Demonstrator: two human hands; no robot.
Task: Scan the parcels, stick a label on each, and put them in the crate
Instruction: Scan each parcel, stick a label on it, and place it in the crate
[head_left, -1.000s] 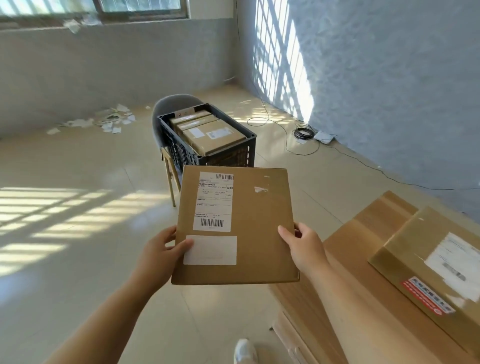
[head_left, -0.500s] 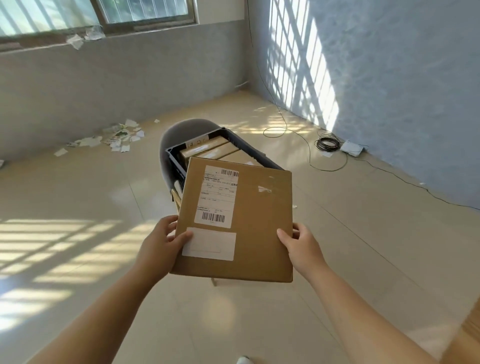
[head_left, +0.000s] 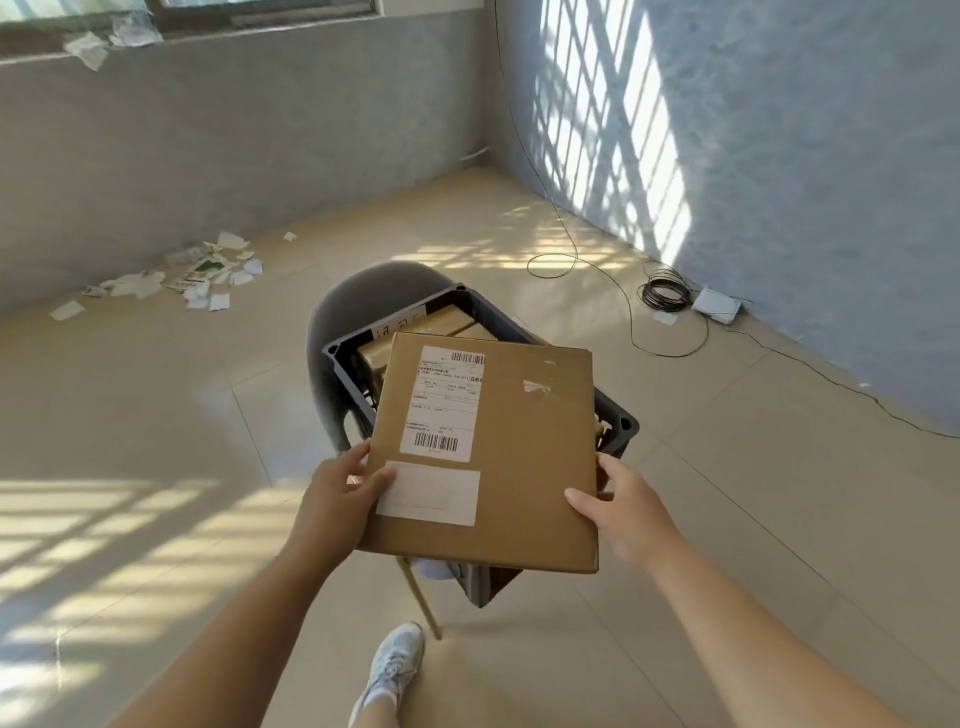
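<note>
The parcel (head_left: 524, 467) is brown cardboard, dull and not shiny. Its printed label (head_left: 444, 402) is smooth white paper, and the blank sticker (head_left: 428, 493) under it is too. The crate (head_left: 349, 382) is dark, hard plastic. The floor (head_left: 727, 519) is smooth tile with a soft shine. The walls (head_left: 234, 145) look rough and dull. The shoe (head_left: 395, 670) is white cloth. The paper scraps (head_left: 208, 280) look crumpled.
</note>
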